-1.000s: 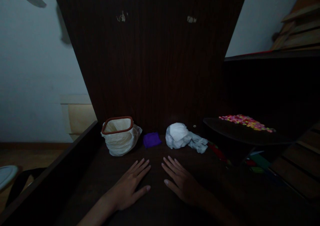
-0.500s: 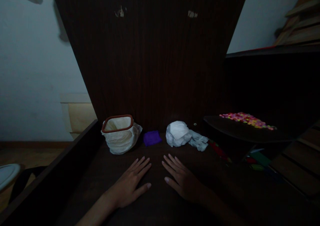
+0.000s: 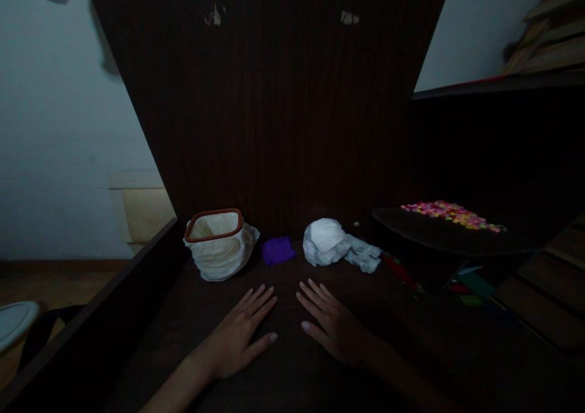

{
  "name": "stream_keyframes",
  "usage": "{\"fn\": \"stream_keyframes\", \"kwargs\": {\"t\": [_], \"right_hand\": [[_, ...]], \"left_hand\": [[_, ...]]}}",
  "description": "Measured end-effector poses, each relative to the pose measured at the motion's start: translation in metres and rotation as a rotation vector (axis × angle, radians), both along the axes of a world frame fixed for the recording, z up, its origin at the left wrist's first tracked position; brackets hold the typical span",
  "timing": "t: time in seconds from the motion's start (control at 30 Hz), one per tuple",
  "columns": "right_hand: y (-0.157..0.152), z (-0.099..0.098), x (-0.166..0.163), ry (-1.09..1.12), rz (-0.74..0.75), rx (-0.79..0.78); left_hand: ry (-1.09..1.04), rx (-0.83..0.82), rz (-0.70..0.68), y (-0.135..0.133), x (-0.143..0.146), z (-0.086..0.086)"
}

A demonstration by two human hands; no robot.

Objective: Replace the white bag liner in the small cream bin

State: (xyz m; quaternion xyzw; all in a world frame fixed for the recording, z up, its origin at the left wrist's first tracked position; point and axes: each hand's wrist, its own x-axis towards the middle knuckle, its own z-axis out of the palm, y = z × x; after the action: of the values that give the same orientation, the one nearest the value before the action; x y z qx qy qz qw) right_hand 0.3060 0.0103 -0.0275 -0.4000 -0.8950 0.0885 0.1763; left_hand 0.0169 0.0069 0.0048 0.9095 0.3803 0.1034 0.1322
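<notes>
My left hand lies flat on the dark wooden surface, fingers stretched out and holding nothing. Opposite it, my right hand rests palm down in the same way, also empty. Beyond my left fingers stands a small bin with a brown rim and a white plastic liner bag. A folded purple cloth lies between the bin and a white plastic bag. That bag is bunched round something white that I cannot make out, and its loose end trails to the right. Neither hand touches these things.
A tall dark panel rises behind the objects. On the right, a dark curved shelf bears a pile of small colourful pieces; dim red and green items lie below it. A raised edge borders the left side.
The view has shifted very slightly. Both hands and all the objects stay where they were.
</notes>
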Motion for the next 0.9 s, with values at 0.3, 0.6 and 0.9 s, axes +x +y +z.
{"fn": "stream_keyframes", "kwargs": {"t": [0.3,0.6,0.9], "right_hand": [[-0.001,0.0031,0.0004,-0.003,0.006,-0.006],[-0.0009,0.0056,-0.0002,-0.033,-0.002,-0.039],[-0.0003,0.003,0.0002,-0.016,-0.003,-0.014]], "left_hand": [[-0.022,0.009,-0.007,0.0007,-0.0007,-0.0025],[-0.009,0.004,0.0,-0.0001,0.0003,-0.0002],[0.006,-0.011,0.01,0.0002,0.0004,-0.0019]]}}
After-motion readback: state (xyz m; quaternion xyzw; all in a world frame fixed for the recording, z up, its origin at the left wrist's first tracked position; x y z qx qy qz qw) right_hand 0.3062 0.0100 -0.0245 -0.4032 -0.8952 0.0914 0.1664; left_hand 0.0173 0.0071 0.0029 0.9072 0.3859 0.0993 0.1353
